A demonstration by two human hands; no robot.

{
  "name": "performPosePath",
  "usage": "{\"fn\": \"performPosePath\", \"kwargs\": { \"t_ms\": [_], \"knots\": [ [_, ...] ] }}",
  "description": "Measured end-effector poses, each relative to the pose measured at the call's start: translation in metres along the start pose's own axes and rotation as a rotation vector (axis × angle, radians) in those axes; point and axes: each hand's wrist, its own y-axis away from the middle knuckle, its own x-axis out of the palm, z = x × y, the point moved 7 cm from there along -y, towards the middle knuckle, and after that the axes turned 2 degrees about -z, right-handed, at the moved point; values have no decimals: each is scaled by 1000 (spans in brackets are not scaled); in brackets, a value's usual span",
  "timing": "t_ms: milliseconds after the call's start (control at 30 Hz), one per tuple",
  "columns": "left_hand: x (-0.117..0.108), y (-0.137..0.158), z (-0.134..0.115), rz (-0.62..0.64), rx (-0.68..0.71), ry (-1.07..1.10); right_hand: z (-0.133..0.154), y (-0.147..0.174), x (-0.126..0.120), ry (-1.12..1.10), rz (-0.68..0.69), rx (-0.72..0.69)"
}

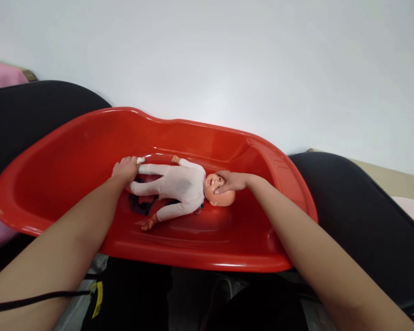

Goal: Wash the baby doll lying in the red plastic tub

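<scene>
Okay, so you've got the baby doll (179,184) lying on its back in the bottom of the red tub (55,156), head toward your right, feet toward your left. Your right hand (232,181) is cupped over the doll's head, fingers (221,186) curled down around the face and forehead side, so it's gripping the head rather than just resting there. Your left hand (126,169) is closed around the far foot of the white onesie, near the tub's middle. There's a dark cloth (141,204) bunched under the doll's legs, partly hidden by the near leg.

Honest take on doing this bit well: keep that right hand supporting from under the back of the head and neck instead of clamping over the face, since a real infant wouldn't love that. With the left, I'd hold at the ankle or lower leg, not pinch only the fabric toe, or the suit just stretches and the body lags. Move both hands together so the 2 ends stay level.

The tub sits across 2 black chairs (359,207), and it could rock, so go easy on sideways pushes.
</scene>
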Motion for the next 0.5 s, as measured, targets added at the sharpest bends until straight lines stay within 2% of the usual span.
{"fn": "performPosePath", "kwargs": {
  "t_ms": [200, 300, 400, 500],
  "knots": [
    [0, 0, -1, -8, -43, 20, -4, -3, 1, -23, 6, 4],
    [-12, -3, -10, -26, -106, 40, -3, -3, 0, -5, 2, -9],
    [-32, -7, -33, -84, -106, 63, -1, -3, -2, 10, -2, -10],
    [-34, -4, -70, 2, 20, 128, -2, -2, -1, 6, 1, -4]
  ]
}}
